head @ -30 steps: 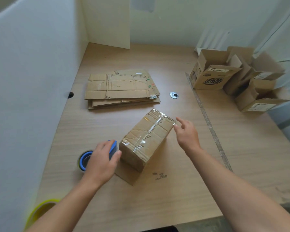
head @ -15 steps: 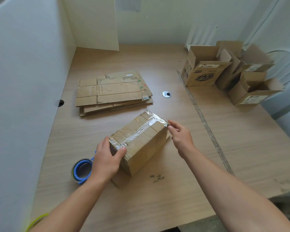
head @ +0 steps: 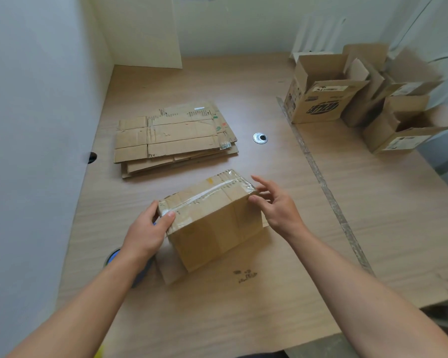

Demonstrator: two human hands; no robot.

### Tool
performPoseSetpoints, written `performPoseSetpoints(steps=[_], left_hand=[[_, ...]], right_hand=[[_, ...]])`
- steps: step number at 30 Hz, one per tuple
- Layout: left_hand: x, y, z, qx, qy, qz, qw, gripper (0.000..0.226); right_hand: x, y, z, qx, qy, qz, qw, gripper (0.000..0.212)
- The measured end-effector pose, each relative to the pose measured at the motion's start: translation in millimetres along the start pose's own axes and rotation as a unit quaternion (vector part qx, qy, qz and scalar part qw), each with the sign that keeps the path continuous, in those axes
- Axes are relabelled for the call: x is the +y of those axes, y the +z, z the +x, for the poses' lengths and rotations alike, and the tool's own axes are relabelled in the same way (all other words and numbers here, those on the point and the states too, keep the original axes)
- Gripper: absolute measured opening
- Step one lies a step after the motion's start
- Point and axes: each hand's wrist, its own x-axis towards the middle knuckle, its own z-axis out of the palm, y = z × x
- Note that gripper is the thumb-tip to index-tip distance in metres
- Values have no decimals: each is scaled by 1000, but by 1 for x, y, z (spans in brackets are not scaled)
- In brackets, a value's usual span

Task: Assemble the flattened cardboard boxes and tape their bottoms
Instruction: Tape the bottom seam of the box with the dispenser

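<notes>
A small cardboard box (head: 215, 228) stands on the desk in the middle, its taped bottom facing up with clear tape along the seam. My left hand (head: 146, 232) grips its left end, thumb on top and fingers round the far side. My right hand (head: 276, 205) is at the right end, thumb touching the top corner and fingers spread out. A blue tape roll (head: 113, 256) lies on the desk, mostly hidden beneath my left forearm. Behind the box lies a stack of flattened cardboard boxes (head: 173, 138).
Several assembled open boxes (head: 321, 99) stand at the back right. A metal cable grommet (head: 260, 138) sits in the desk beside the flat stack. A seam strip (head: 321, 182) runs down the desk on the right. White walls close off the left and back.
My left hand left the tape roll and took the box's left end. My right hand closed in on the right end. The box turned more side-on to me.
</notes>
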Motion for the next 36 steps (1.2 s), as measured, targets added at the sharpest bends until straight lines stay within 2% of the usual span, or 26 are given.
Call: performPoseSetpoints(steps=[4,6,9,12,16,18,21,22,24,25,27,29,32,36], left_hand=[[-3,3,1,2,-29,-15,999,61],[-5,5,0,-1,-22,-40,999,61],[-5,11,-5,-7,-2,-65,998,48],[-6,20,-11,1,30,-60,998,50],[-11,33,-19,20,53,-67,996,54],[-15,37,-25,3,65,-49,997,58],[-19,40,-33,6,71,10,997,69],[-18,41,-34,17,72,31,997,68],[-11,47,-33,37,62,66,995,71],[-7,51,-32,45,41,74,995,79],[4,63,-30,66,-10,61,996,100],[11,75,-29,97,-23,50,994,109],[11,81,-24,141,-21,35,989,100],[4,70,-16,171,-19,14,985,58]], right_hand=[[2,-3,-2,0,-15,12,1000,42],[4,-3,-7,-5,9,58,998,36],[8,-4,-16,0,65,100,993,26],[12,-4,-25,-13,91,97,991,41],[17,3,-36,-18,111,103,988,33],[16,6,-40,3,118,52,992,34],[9,9,-40,26,106,-143,984,17],[6,11,-39,18,118,-201,972,26],[-2,20,-38,4,169,-274,947,72],[-6,27,-37,14,190,-293,937,90],[-10,43,-39,56,206,-307,927,103],[-10,55,-42,107,205,-316,920,101],[-6,60,-44,149,199,-306,919,87],[-3,52,-36,142,204,-269,931,64]])
